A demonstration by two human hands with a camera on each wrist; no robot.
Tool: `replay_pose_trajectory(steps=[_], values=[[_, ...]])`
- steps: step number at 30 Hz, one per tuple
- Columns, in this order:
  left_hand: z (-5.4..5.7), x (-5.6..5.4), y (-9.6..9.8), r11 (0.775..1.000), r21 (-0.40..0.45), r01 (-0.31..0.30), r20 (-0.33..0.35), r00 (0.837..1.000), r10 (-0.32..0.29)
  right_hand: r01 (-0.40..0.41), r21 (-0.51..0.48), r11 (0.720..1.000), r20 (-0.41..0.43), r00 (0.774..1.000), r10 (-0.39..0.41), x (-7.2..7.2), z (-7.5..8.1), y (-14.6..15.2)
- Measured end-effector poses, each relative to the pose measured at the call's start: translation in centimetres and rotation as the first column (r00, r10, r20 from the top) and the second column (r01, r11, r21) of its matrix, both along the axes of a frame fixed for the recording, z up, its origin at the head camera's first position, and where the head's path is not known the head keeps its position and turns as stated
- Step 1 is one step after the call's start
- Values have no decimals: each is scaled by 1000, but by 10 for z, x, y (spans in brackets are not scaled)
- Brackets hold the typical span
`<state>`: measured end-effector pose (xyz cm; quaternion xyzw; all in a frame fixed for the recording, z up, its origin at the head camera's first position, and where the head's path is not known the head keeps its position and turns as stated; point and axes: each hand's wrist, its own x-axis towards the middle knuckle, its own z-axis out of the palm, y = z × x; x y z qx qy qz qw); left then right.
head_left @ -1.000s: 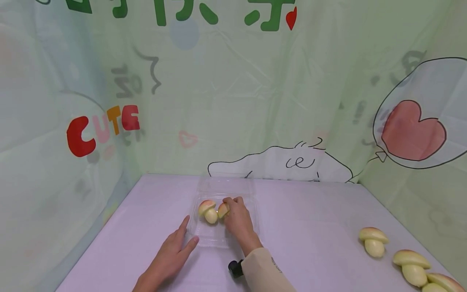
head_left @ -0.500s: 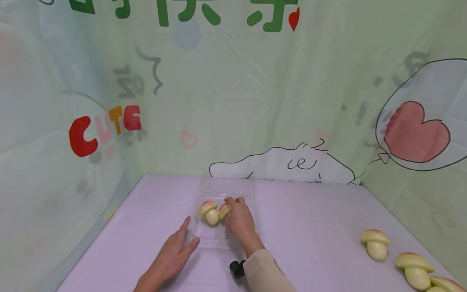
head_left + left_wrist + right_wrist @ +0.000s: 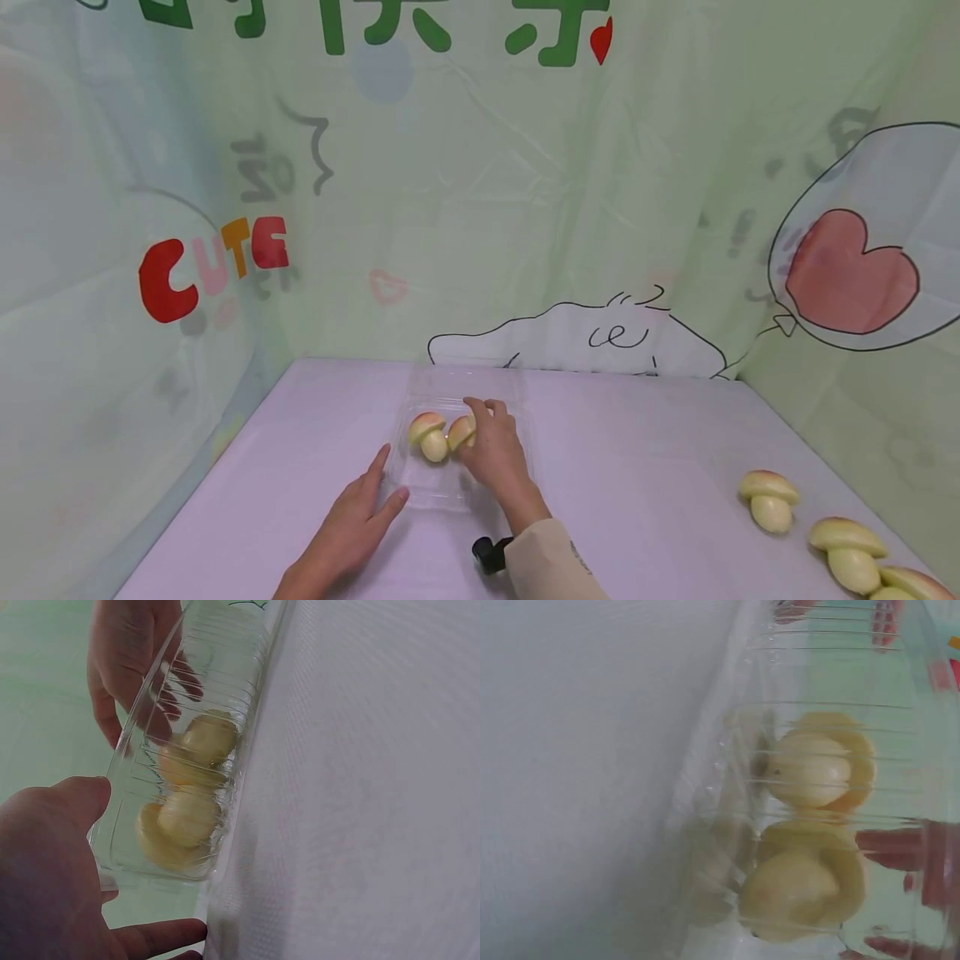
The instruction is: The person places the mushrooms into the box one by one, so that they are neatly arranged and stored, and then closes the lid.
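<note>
A clear plastic box with its lid folded back holds two yellow mushrooms with reddish caps. The left mushroom lies beside the right mushroom, which my right hand partly hides in the head view. That hand is over the box, its fingers loosely bent and spread around the right mushroom; in the left wrist view the mushrooms rest on the box floor. My left hand lies at the box's near left corner, fingers straight, thumb against the wall.
More mushrooms lie on the right side of the table, several reaching the lower right corner. A small black object is by the right sleeve. A printed curtain surrounds the table at back and sides.
My right hand has risen slightly, its fingers loosening from the right mushroom, which stays in the box. My left hand has held its place.
</note>
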<state>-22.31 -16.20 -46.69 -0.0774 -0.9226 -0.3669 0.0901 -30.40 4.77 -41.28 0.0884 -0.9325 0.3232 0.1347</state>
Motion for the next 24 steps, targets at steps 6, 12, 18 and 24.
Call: replay_pose_trajectory(steps=[6, 12, 18, 24], values=[[1, 0, 0, 1000, -1, 4, 5, 1000, -4, -12, -32, 999, -33, 999, 11, 4, 4, 4], [1, 0, 0, 1000, -9, 5, 1, 1000, -5, -1, -61, 998, -54, 999, -2, 8, 10, 7], [1, 1, 0, 1000, -11, 1, 16, 1000, -1, 20, -77, 997, -114, 993, -29, 12, 12, 12], [1, 1, 0, 1000, -12, -4, 41, 999, 4, 52, -96, 994, -127, 990, -64, 15, 13, 17]])
